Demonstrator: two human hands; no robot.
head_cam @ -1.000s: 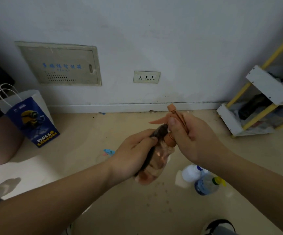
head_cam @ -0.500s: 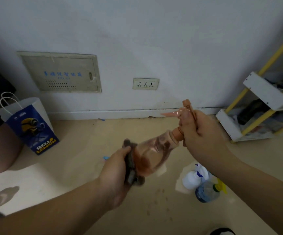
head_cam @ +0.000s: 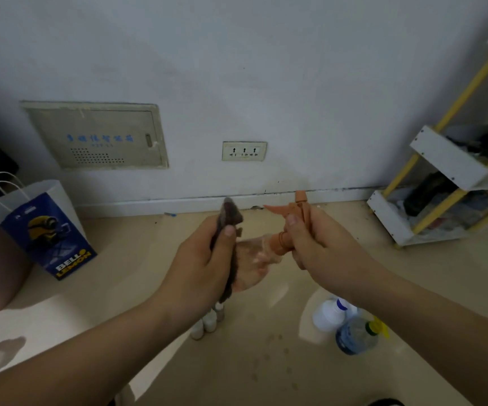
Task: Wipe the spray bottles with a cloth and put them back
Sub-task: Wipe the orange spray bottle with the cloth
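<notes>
Cloth [head_cam: 231, 215] slid up bottle [head_cam: 251, 260] w/ L hand [head_cam: 201, 259].

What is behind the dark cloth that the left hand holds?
The translucent body of the orange spray bottle, which the right hand grips at the neck. The cloth and left hand cover its left side.

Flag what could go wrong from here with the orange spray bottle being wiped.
1. The right hand grips the orange spray bottle only at its trigger head. Wiping pressure from the dark cloth in the left hand might twist the bottle loose or squeeze out a spray.
2. If it drops, it may hit the white spray bottle and blue-tinted bottle on the floor nearby and topple them.
</notes>
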